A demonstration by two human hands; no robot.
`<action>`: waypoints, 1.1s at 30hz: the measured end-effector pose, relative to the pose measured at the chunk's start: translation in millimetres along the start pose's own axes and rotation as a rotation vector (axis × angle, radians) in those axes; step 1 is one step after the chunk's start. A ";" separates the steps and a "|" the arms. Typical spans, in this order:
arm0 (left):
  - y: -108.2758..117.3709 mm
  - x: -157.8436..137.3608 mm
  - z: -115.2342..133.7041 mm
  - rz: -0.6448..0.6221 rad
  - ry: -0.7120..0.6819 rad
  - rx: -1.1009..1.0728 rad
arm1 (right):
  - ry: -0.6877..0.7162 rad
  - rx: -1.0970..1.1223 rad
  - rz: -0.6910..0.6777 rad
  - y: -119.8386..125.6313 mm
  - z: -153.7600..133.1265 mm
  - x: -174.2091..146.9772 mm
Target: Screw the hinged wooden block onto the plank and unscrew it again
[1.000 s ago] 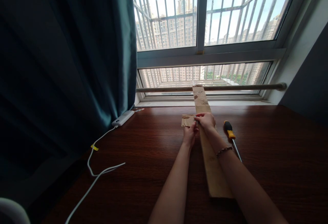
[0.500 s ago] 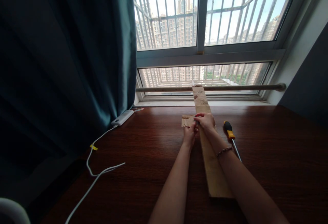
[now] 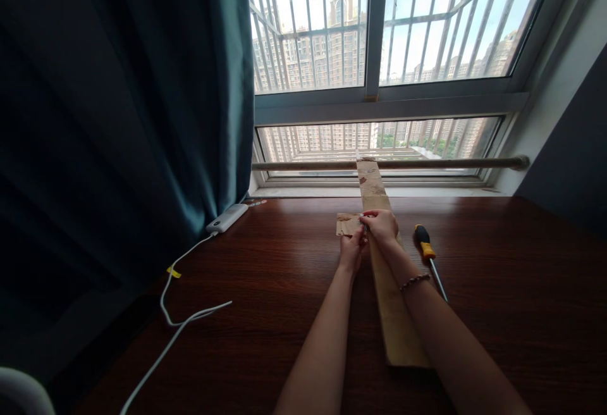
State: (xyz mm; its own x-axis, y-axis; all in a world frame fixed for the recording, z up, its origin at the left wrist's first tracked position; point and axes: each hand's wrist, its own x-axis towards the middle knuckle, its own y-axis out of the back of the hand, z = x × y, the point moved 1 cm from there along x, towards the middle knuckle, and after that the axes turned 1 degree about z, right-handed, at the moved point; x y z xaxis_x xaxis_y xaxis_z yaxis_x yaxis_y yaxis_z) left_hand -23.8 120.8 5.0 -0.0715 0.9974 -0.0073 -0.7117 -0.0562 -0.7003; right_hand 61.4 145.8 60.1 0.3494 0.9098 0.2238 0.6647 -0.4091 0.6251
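Note:
A long tan board stretches away from me across the tabletop, its far end reaching towards the window rail. Against its left side, partway along, is a short flat tan piece with a brown mark. My left hand is closed at the near edge of this short piece, thumb up against it. My right hand lies over the long board, thumb and forefinger pinching a small metal part where the two pieces meet. Fingers cover most of that part, so its kind cannot be made out.
Right of the board lies a screwdriver with a black and yellow handle. A white power strip sits by the dark curtain, its white cable looping over the brown tabletop. Behind runs a horizontal rail before the window.
Both hands stay at the joint of the two tan pieces. A little more of the small metal part shows at my right fingertips; otherwise almost nothing has moved.

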 end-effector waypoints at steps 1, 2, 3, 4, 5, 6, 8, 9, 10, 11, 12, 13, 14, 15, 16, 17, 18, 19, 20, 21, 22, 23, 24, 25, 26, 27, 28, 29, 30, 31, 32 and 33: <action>-0.1 -0.1 0.1 -0.003 0.001 -0.002 | -0.003 -0.006 -0.008 0.8 -0.6 0.0; -0.3 -0.1 0.2 -0.005 0.000 -0.001 | -0.007 -0.012 -0.014 1.6 -1.3 0.0; -0.6 -0.1 0.3 -0.004 -0.002 -0.001 | -0.011 -0.018 -0.018 2.4 -1.8 -0.1; -0.8 0.1 0.4 -0.002 -0.004 0.000 | -0.015 -0.023 -0.020 3.1 -2.3 -0.2; -1.0 0.4 0.2 0.000 -0.004 0.001 | -0.019 -0.026 -0.020 3.6 -2.6 -0.5; -0.9 0.8 0.0 0.001 -0.003 0.000 | -0.025 -0.028 -0.018 4.1 -2.9 -0.8; -0.2 2.1 -1.0 0.000 0.007 -0.003 | -0.036 -0.022 -0.010 4.5 -3.0 -1.7; 0.5 2.8 -1.6 -0.001 0.014 -0.003 | -0.039 -0.012 -0.005 4.6 -2.9 -2.2; 1.3 3.4 -2.1 -0.001 0.018 -0.001 | -0.040 0.003 0.001 4.6 -2.8 -2.8; 2.1 4.0 -2.6 -0.002 0.019 0.002 | -0.038 0.022 0.006 4.6 -2.5 -3.4; 2.8 4.3 -2.9 -0.002 0.019 0.005 | -0.035 0.041 0.009 4.4 -2.3 -3.9; 3.2 4.5 -3.0 -0.003 0.018 0.008 | -0.034 0.060 0.012 4.3 -1.9 -4.3; 3.5 4.5 -3.0 -0.004 0.017 0.010 | -0.036 0.075 0.015 4.0 -1.5 -4.7; 3.4 4.3 -2.9 -0.004 0.016 0.011 | -0.039 0.087 0.020 3.8 -1.1 -4.9; 3.2 4.1 -2.6 -0.005 0.015 0.011 | -0.043 0.095 0.027 3.5 -0.7 -5.0; 2.8 3.8 -2.3 -0.004 0.014 0.012 | -0.046 0.100 0.035 3.2 -0.2 -5.1; 2.4 3.4 -2.0 -0.003 0.012 0.013 | -0.045 0.103 0.042 2.8 0.3 -5.0; 1.9 3.2 -1.7 0.000 0.010 0.016 | -0.037 0.106 0.043 2.4 0.7 -4.8; 1.6 3.0 -1.5 0.003 0.008 0.018 | -0.024 0.109 0.039 1.9 1.2 -4.5; 1.3 2.9 -1.3 0.006 0.005 0.020 | -0.009 0.113 0.027 1.4 1.6 -4.2; 1.1 2.9 -1.2 0.009 0.004 0.020 | 0.006 0.118 0.015 0.9 1.9 -3.8; 1.1 2.9 -1.2 0.010 0.003 0.019 | 0.017 0.121 0.006 0.4 2.2 -3.4; 1.1 3.0 -1.3 0.011 0.002 0.016 | 0.018 0.121 0.006 0.1 2.4 -3.0; 1.2 3.1 -1.4 0.009 0.002 0.012 | 0.009 0.117 0.012 -0.1 2.6 -2.8; 1.3 3.3 -1.6 0.007 0.001 0.009 | -0.003 0.108 0.025 -0.3 2.6 -2.7; 1.4 3.3 -1.7 0.004 0.000 0.009 | -0.014 0.098 0.039 -0.4 2.4 -2.8; 1.5 3.4 -1.9 0.003 0.000 0.012 | -0.021 0.087 0.052 -0.5 2.3 -2.9; 1.5 3.4 -2.0 0.001 -0.001 0.017 | -0.023 0.077 0.061 -0.7 2.1 -3.1; 1.5 3.3 -2.1 -0.001 -0.002 0.022 | -0.017 0.068 0.069 -0.8 1.9 -3.3; 1.5 3.2 -2.1 -0.003 -0.003 0.025 | -0.006 0.060 0.073 -0.9 1.9 -3.5; 1.5 3.1 -2.1 -0.002 -0.005 0.027 | 0.008 0.057 0.073 -1.1 2.0 -3.6; 1.5 3.0 -2.1 -0.001 -0.007 0.027 | 0.024 0.057 0.067 -1.3 2.2 -3.7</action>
State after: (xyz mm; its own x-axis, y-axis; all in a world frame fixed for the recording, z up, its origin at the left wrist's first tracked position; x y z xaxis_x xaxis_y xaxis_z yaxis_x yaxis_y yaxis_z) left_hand -23.6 123.8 2.5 -0.0760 0.9971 -0.0019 -0.7305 -0.0570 -0.6805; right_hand 60.7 142.8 56.9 0.3789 0.8813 0.2823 0.6770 -0.4719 0.5647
